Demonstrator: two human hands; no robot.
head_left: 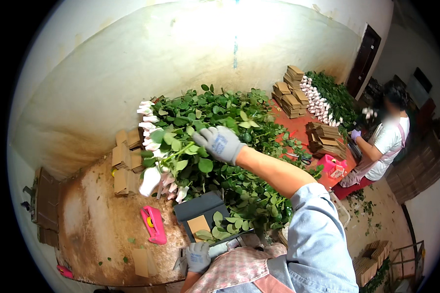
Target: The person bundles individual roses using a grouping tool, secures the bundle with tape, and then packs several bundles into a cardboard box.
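My right hand point(220, 143), in a grey work glove, reaches over a big pile of leafy stems point(230, 117). Its fingers are closed round the stem of a white rose point(150, 180), whose bloom hangs to the left, nearer than the other blooms. More pale pink and white rose heads point(149, 128) line the pile's left side. Low in the picture, my left hand point(198, 257), gloved too, is curled beside a dark grey box-like stand point(200, 206) with a cardboard piece point(199, 227) and leaves on it. What its fingers hold is hidden; a greyish flat edge shows beside it.
A pink tape dispenser point(154, 224) and cardboard sleeves point(143, 262) lie on the worn table. Folded cardboard point(125, 163) stands by the wall. Right: scissors point(305, 159), cardboard stacks point(291, 97), more roses point(322, 102) on a red table, and a co-worker point(386, 141) holding flowers.
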